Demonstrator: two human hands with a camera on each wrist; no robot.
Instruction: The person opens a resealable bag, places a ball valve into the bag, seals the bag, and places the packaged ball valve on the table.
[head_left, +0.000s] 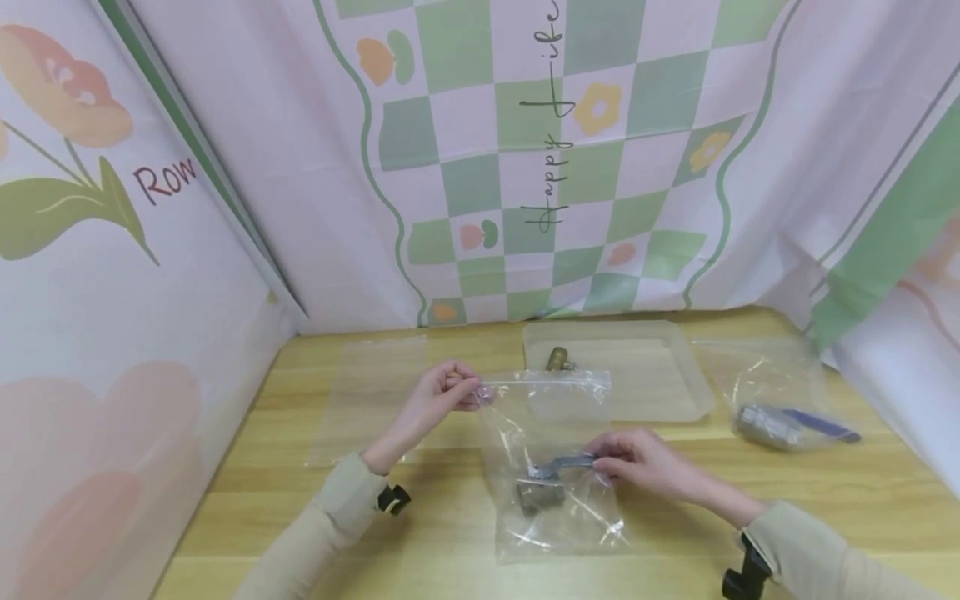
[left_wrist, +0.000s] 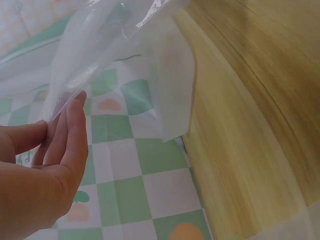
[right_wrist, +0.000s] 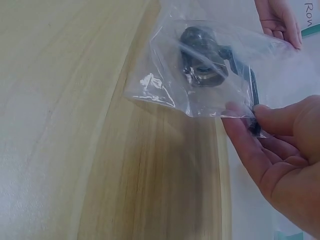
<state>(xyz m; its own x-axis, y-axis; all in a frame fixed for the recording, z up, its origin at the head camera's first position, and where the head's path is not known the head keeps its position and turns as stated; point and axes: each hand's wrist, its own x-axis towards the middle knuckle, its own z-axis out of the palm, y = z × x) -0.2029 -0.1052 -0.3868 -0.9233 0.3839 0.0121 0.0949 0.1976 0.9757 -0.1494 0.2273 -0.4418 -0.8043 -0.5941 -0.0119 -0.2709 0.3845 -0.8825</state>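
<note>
My left hand (head_left: pixel 444 392) pinches the upper left corner of a clear zip bag (head_left: pixel 555 542), beside its seal strip. In the left wrist view, thumb and fingers (left_wrist: pixel 75 132) hold the film's edge. Inside the bag is a dark metal ball valve (head_left: pixel 542 493) with a lever handle. My right hand (head_left: pixel 648 465) pinches the end of that lever through the plastic at the bag's right side. The right wrist view shows the valve body (right_wrist: pixel 202 57) inside the film and the lever running down to my thumb and fingertips.
A pale shallow tray (head_left: pixel 693 392) at the back holds a small brass fitting (head_left: pixel 557 359). Right of it lies another clear bag (head_left: pixel 772 367) with a blue-handled valve (head_left: pixel 768 425). Flat clear bags (head_left: pixel 367 400) lie at the left. Patterned curtains (head_left: pixel 525 167) enclose the wooden table.
</note>
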